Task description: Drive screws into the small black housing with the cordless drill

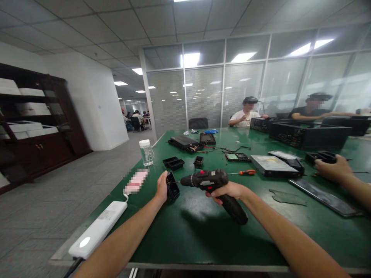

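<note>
The tip of the drill bit [177, 182] is too small to tell whether it touches the black plastic box [173, 187]. Behind this box, some fingers of the left hand [162, 187] are hidden. The pink item [137, 180] is blurred into squares. The right edge cuts off a co-worker's arm [355, 186].

With our left grip [162, 187] we hold a black box [174, 188], our right grip [228, 190] pointing a drill [213, 178] at it.
</note>
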A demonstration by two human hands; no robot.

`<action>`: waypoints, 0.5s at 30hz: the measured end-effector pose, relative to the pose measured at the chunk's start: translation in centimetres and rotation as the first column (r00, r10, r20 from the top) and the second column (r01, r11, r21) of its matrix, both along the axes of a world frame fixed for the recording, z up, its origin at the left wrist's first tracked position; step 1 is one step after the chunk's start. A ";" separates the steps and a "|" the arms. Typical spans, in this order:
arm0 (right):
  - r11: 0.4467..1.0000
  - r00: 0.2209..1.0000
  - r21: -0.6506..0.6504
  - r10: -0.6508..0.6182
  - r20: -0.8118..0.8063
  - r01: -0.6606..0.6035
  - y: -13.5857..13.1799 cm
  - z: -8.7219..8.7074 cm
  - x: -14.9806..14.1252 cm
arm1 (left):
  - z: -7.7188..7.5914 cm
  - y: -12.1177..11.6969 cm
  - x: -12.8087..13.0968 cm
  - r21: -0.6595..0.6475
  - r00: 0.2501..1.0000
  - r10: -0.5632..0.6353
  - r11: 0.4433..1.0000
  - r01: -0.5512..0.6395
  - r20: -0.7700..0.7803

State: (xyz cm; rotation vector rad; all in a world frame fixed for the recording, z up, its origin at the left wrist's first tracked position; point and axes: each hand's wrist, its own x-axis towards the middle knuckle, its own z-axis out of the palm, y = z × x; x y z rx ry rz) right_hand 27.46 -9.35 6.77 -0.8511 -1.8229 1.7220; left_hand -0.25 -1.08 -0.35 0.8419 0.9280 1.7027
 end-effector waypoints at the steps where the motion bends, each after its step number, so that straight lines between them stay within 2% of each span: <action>1: 1.000 1.000 0.002 -0.008 0.017 0.008 0.0 0.0 0.1 | 0.1 0.0 0.0 -0.003 1.000 -0.004 1.000 0.004 0.004; 8: 0.996 0.987 0.032 -0.083 0.141 0.079 0.0 0.1 0.2 | 0.1 -0.1 0.0 0.002 1.000 -0.018 1.000 0.018 -0.015; 15: 0.999 0.999 0.001 -0.032 0.020 0.032 0.1 0.0 0.1 | 0.3 -0.2 0.0 0.005 0.998 -0.057 0.998 0.057 -0.014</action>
